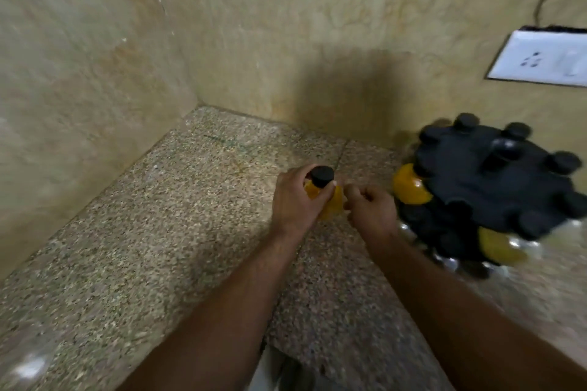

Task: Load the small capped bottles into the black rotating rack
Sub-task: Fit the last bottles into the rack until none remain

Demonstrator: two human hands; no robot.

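My left hand (297,200) is wrapped around a small bottle (332,203) with yellow contents and a black cap, held upright just above the granite counter. My right hand (370,209) sits right beside it with the fingers curled; whether it touches the bottle is unclear. The black rotating rack (495,181) stands to the right near the wall, with several black-capped bottles in its slots. A yellow-filled bottle (409,186) hangs at the rack's left edge, and another (498,247) shows at its lower front. The frame is blurred.
The speckled granite counter (190,216) runs into a corner of beige tiled walls. A white socket plate (543,57) with a cable is on the right wall above the rack. The counter's front edge (317,362) is at the bottom.
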